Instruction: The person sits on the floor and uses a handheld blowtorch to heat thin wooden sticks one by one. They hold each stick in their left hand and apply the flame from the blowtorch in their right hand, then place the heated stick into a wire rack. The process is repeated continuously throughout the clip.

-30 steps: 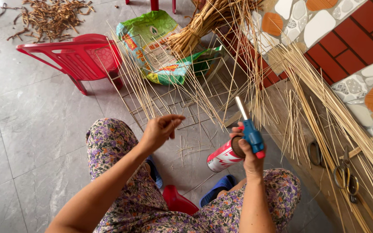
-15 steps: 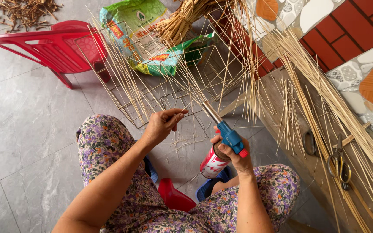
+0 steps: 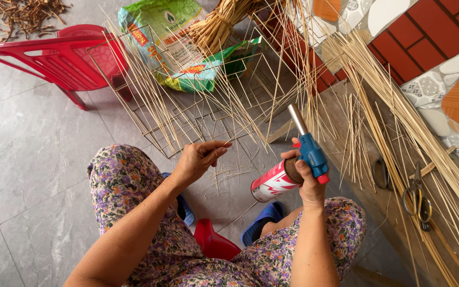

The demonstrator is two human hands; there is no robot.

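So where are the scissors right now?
The scissors lie at the right of the head view on the wooden board, among the thin bamboo sticks, just right of the right hand holding the blue torch.

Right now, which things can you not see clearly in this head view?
- Torch flame: none can be made out at the nozzle.
- Thin stick: too fine to follow past the left hand fingers.
- Scissors: partly covered by straw sticks.
- Red chair: cut off by the left edge.
- Right hand palm: hidden behind the gas can.
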